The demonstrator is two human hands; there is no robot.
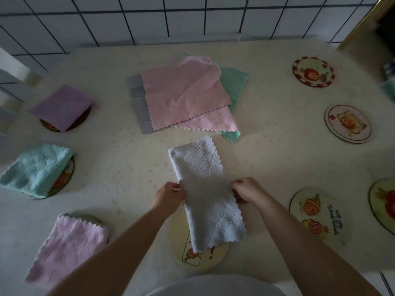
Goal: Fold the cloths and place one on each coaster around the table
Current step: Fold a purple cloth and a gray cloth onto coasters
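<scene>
A pale blue-white cloth (206,189), folded into a long strip, lies in front of me with its near end over a cream coaster (205,261). My left hand (168,197) pinches its left edge and my right hand (245,190) pinches its right edge, both at mid-length. Behind it lies a pile of unfolded cloths: pink (181,92) on top, grey (136,103) and green (234,84) beneath. Folded cloths cover three coasters on the left: purple (62,106), teal (36,168), pink (68,246).
Bare round coasters sit on the right side of the cream tablecloth: at far right back (313,71), mid right (347,123), near right (316,212) and at the right edge (383,205). A tiled wall (149,20) runs behind the table.
</scene>
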